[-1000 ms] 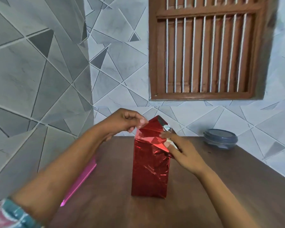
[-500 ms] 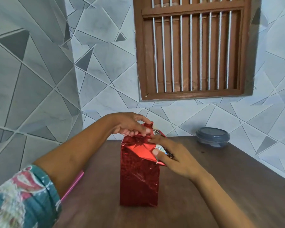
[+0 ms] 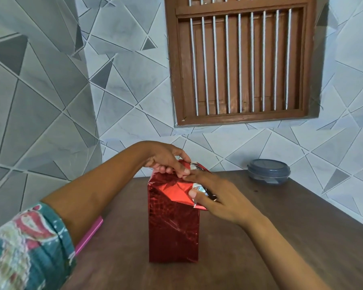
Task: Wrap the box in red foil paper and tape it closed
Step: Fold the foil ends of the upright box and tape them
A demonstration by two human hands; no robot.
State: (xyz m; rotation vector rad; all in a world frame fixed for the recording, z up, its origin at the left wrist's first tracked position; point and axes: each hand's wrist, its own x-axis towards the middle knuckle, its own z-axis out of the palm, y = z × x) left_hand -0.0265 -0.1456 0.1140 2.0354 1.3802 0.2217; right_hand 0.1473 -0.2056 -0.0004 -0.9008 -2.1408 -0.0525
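Note:
A tall box wrapped in shiny red foil [image 3: 173, 227] stands upright on the brown wooden table [image 3: 281, 237]. Its top end is partly folded, with a red triangular flap [image 3: 176, 190] lying over it and silver foil underside showing at the right edge. My left hand [image 3: 166, 160] reaches over the far top edge, fingers curled down onto the foil there. My right hand [image 3: 214, 195] lies against the top right side, its thumb pressing the flap's edge down and its fingers spread along the fold. No tape is visible.
A round grey lidded container [image 3: 268, 171] sits at the table's far right by the tiled wall. A pink strip [image 3: 88, 235] shows at the table's left edge under my left forearm. A barred wooden window is on the wall behind.
The top foil flap has been folded down flatter over the box's end. My left hand came lower onto the top edge, and my right hand shifted to press the flap.

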